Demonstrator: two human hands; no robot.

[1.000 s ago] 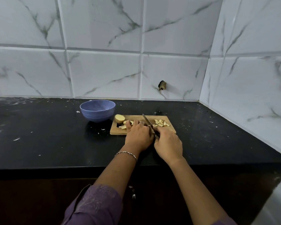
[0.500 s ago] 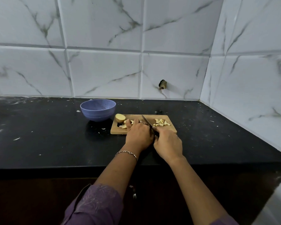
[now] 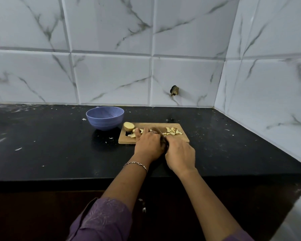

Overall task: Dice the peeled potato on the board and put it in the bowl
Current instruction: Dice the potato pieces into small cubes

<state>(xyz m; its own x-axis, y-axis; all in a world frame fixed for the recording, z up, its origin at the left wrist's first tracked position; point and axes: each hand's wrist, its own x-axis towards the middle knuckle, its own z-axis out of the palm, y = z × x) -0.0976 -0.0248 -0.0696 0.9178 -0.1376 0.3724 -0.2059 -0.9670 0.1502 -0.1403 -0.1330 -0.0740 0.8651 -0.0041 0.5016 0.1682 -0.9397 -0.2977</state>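
A wooden cutting board (image 3: 182, 138) lies on the black counter. A potato half (image 3: 129, 126) sits at its far left corner, with potato strips (image 3: 133, 135) in front of it. Diced potato pieces (image 3: 172, 131) are piled at the board's right end. My left hand (image 3: 147, 145) holds down potato strips with curled fingers; what lies under the palm is hidden. My right hand (image 3: 180, 153) grips the knife handle, and the knife blade (image 3: 159, 131) shows between the two hands, low on the board. The blue bowl (image 3: 105, 117) stands to the left of the board, apart from it.
White marble-look tiled walls close the counter at the back and right. A dark hole (image 3: 174, 90) marks the back wall. Small pale scraps dot the black counter (image 3: 42, 145). The counter's front edge runs just below my wrists.
The knife blade has come down lower toward the board between my hands. Both hands stay in nearly the same place.
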